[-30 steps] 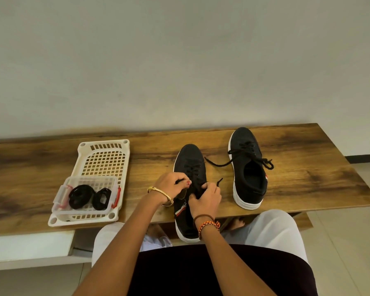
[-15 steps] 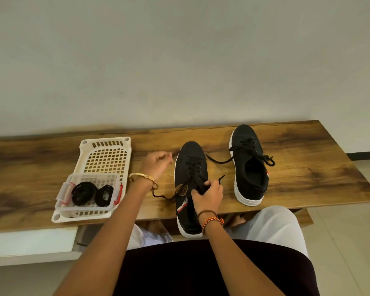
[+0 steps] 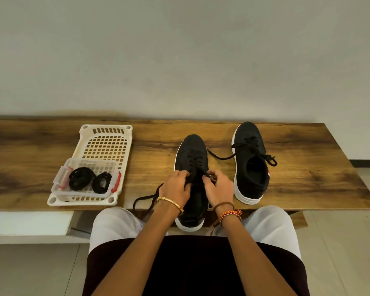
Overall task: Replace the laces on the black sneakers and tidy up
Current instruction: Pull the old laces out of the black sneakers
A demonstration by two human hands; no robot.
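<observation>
A pale wall [image 3: 179, 50] fills the upper half of the scene. Below it runs a long wooden tabletop [image 3: 308, 178], with a tiled floor [image 3: 350, 253] beyond its right end.

A person sits at the tabletop's near edge, in white trousers [image 3: 271, 227] and a dark top [image 3: 190, 270], both forearms reaching forward.

On the left part of the tabletop lies a white slotted basket [image 3: 107, 144]. A small clear box [image 3: 86, 180] with red clips sits in the basket's near end, holding two black lace coils [image 3: 81, 181].

Two black sneakers with white soles stand toe-away on the tabletop. The right sneaker [image 3: 250, 163] stands apart from the hands, laced, with loose lace ends [image 3: 222, 155] trailing off to both sides. The left sneaker [image 3: 192, 159] stands directly before the person, its heel overhanging the near edge.

Both hands rest on the left sneaker's lace area. The left hand [image 3: 175, 186], a gold bangle [image 3: 170, 202] at its wrist, has its fingers curled in a grip on a black lace [image 3: 145, 199], which loops out left of the hand and hangs over the tabletop's edge. The right hand [image 3: 219, 186], with a brown band and an orange braided band [image 3: 231, 213] at its wrist, pinches the lace's other part above the tongue; the exact grip point is hidden by the fingers.
</observation>
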